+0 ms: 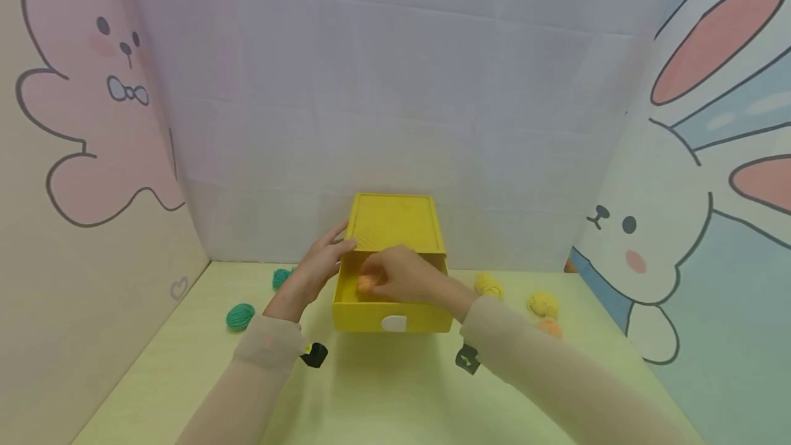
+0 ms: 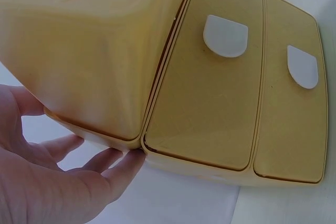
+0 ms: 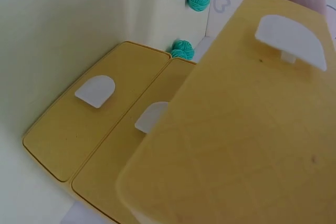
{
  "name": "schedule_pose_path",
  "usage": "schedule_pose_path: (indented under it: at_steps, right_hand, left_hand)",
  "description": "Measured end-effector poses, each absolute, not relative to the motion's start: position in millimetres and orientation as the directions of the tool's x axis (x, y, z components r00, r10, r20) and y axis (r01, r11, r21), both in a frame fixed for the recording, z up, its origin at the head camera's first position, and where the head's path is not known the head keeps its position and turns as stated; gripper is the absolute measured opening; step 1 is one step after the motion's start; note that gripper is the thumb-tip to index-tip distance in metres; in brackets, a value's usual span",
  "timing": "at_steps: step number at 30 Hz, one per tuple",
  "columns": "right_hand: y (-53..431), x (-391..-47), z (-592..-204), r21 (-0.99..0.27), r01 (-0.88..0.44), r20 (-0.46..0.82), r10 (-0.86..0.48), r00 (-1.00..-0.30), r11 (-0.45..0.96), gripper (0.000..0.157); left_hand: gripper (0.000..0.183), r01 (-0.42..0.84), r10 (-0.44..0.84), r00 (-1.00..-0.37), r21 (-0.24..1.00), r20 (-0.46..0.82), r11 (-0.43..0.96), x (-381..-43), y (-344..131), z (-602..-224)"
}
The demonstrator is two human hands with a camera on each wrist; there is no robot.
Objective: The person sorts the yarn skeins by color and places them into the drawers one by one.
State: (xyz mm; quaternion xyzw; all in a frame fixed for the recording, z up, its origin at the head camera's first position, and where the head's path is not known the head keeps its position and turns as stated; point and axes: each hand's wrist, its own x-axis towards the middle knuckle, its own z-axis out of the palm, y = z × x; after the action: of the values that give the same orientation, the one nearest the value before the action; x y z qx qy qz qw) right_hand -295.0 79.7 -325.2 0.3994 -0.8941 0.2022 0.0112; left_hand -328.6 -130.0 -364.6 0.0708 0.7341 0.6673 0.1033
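A yellow drawer cabinet (image 1: pixel 395 220) stands against the back wall, its top drawer (image 1: pixel 361 318) pulled out toward me. Inside that drawer, my right hand (image 1: pixel 408 273) holds an orange yarn ball (image 1: pixel 367 284) with bent fingers. My left hand (image 1: pixel 316 268) lies along the cabinet's left side, thumb near the top edge. In the left wrist view its fingertips (image 2: pixel 134 160) touch the cabinet's side. Two lower drawers (image 3: pixel 113 106) with white tab handles are closed. The right hand is out of sight in its own wrist view, behind the pulled-out drawer.
Teal yarn balls (image 1: pixel 239 316) lie on the table left of the cabinet. To the right are two yellow yarn balls (image 1: pixel 544 304) and another orange yarn ball (image 1: pixel 549 327), partly behind the right sleeve. Side walls with a painted bear and rabbit (image 1: pixel 649 246) enclose the table.
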Motion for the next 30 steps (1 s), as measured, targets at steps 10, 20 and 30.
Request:
schedule_pose_path:
  at_steps: [10, 20, 30]
  right_hand:
    - [74.0, -298.4, -330.3, -0.359, -0.737, 0.187, -0.729, -0.658, 0.572, 0.009]
    - [68.6, -302.0, -335.5, -0.391, -0.714, 0.156, -0.723, -0.673, 0.581, 0.01]
    - [87.7, -298.5, -321.1, -0.414, -0.714, 0.079, -0.759, -0.647, 0.565, 0.032]
  left_hand:
    - [0.071, -0.018, 0.253, -0.967, 0.996, -0.039, 0.087, -328.2, -130.4, -364.7]
    - [0.071, -0.021, 0.246, -0.968, 0.996, -0.042, 0.091, -327.0, -131.5, -365.5]
    - [0.07, -0.002, 0.267, -0.963, 0.995, -0.03, 0.101, -326.2, -131.4, -364.4]
